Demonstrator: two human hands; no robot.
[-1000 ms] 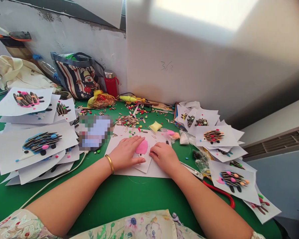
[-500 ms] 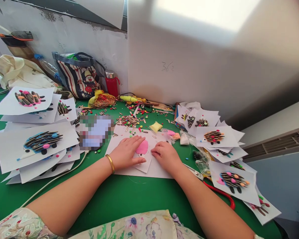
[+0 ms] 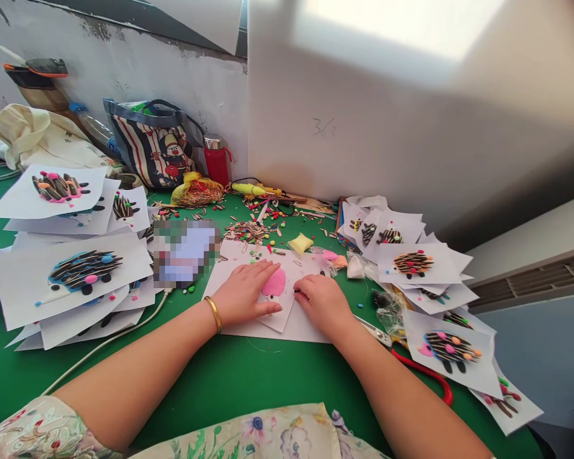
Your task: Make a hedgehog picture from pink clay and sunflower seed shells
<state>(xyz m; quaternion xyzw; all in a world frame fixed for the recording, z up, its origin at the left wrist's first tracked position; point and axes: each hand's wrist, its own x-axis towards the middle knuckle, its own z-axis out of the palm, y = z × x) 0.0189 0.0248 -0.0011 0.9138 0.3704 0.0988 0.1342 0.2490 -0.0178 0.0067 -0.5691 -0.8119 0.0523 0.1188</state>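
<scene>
A small white card (image 3: 277, 322) lies on a larger white sheet (image 3: 310, 333) in front of me. It carries a flattened pink clay shape (image 3: 275, 282) with a small dark dot below it and faint drawn lines around. My left hand (image 3: 246, 294) rests flat on the card's left side, fingers stretched, partly covering the pink shape. Just right of the pink shape, my right hand (image 3: 324, 305) has its fingertips pressed together above the paper. Whatever they pinch, if anything, is too small or hidden to make out.
Stacks of seed-hedgehog cards stand left (image 3: 81, 274) and right (image 3: 454, 347). Sunflower seeds and clay balls (image 3: 246, 231) are scattered behind the sheet, near a yellow clay piece (image 3: 300, 243). Red-handled scissors (image 3: 423, 375) lie right; a blurred phone-like thing (image 3: 186, 252) lies left.
My right hand has shifted very slightly to the right, with its fingertips still together. My left hand stays flat on the card. The whole view has moved a little.
</scene>
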